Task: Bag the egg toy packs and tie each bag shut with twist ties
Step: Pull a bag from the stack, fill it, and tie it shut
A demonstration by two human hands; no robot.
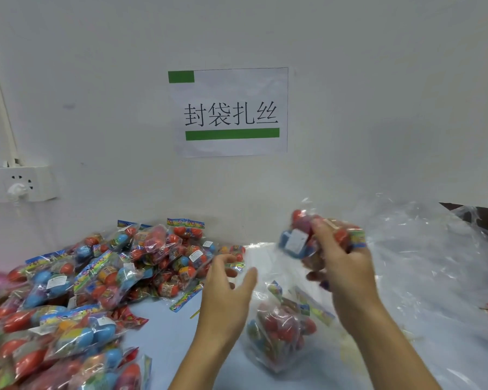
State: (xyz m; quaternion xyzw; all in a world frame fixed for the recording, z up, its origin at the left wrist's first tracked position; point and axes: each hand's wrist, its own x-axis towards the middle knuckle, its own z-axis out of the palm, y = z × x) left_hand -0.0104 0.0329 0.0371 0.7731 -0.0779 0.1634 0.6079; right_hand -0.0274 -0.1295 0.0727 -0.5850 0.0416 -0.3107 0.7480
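A paper sign [228, 112] with green bars hangs on the white wall above the surface [164, 333], a power strip [17, 184] to its left. Crumpled clear plastic [423, 263] spreads at right. The left hand [226, 294] hovers with fingers relaxed and spread, holding nothing. The right hand [341, 266], raised, grips a blurred egg toy pack [296, 240]. A heap of packs [96, 277] lies at left; a filled bag [279, 330] rests between the forearms
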